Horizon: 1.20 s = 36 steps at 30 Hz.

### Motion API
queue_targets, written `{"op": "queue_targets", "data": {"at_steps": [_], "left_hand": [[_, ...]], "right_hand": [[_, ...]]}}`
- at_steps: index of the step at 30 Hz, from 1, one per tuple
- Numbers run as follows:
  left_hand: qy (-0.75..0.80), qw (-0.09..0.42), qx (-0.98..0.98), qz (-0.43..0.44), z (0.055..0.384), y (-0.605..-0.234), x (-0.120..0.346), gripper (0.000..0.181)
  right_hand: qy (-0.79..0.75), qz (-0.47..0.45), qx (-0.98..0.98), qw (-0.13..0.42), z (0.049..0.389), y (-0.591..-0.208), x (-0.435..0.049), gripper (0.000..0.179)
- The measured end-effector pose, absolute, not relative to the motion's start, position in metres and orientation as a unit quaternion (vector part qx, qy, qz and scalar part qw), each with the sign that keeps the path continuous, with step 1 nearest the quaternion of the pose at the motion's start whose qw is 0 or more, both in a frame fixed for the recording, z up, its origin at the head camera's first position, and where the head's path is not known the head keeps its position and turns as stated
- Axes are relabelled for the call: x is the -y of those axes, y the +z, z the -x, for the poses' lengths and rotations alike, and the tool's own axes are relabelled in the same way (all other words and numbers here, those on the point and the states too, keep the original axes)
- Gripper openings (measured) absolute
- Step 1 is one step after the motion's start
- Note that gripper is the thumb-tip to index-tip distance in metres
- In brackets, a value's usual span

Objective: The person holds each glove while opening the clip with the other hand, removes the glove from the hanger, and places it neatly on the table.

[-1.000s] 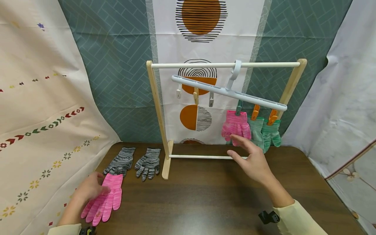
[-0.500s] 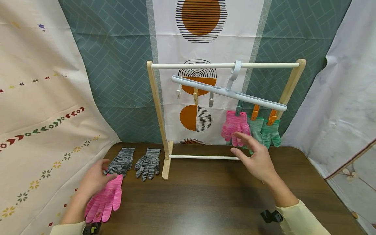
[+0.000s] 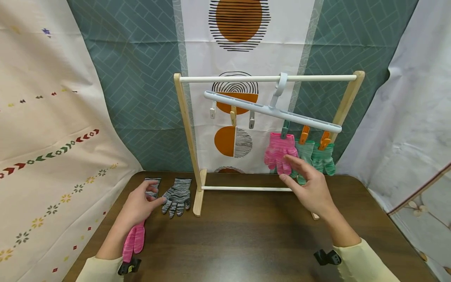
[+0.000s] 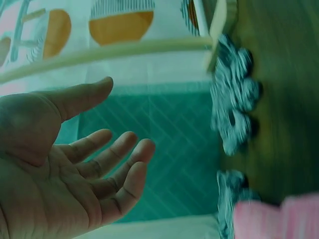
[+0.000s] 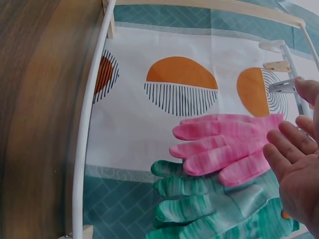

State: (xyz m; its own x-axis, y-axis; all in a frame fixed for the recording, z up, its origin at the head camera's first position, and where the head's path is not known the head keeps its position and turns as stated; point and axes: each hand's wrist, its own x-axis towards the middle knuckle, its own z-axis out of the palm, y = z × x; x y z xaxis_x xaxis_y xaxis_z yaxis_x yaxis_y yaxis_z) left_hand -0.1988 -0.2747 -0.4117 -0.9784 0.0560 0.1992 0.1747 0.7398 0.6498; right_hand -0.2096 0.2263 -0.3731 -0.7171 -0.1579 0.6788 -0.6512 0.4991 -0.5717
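My left hand is over the left side of the table, fingers loosely bent, nothing in its grasp in the left wrist view. Beneath its wrist lies a pink knit glove, partly covered by the arm. One grey striped glove is half hidden behind the fingers; a second grey striped glove lies flat to its right. My right hand is raised, fingers extended, beside a hanging pink glove. Two green gloves hang further right. The right wrist view shows its palm bare.
A light blue hanger slants from the white bar of a wooden rack. A teal clip and orange clips hold the hung gloves. Three clips, including a wooden clip, hang without gloves on the left half.
My left hand has moved up and right, from over the pink glove on the table toward the grey gloves. My right hand has shifted slightly to the right.
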Motion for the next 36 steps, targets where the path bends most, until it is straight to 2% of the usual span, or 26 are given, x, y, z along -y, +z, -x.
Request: {"op": "queue_targets", "data": {"at_steps": [20, 36], "left_hand": [[-0.464, 0.07, 0.871, 0.147, 0.229, -0.394, 0.187, 0.058], [-0.54, 0.055, 0.813, 0.21, 0.256, -0.374, 0.111, 0.059]], "right_hand": [[0.447, -0.246, 0.808, 0.296, 0.209, -0.358, -0.233, 0.061], [0.446, -0.24, 0.805, 0.308, 0.21, -0.348, -0.234, 0.059]]}}
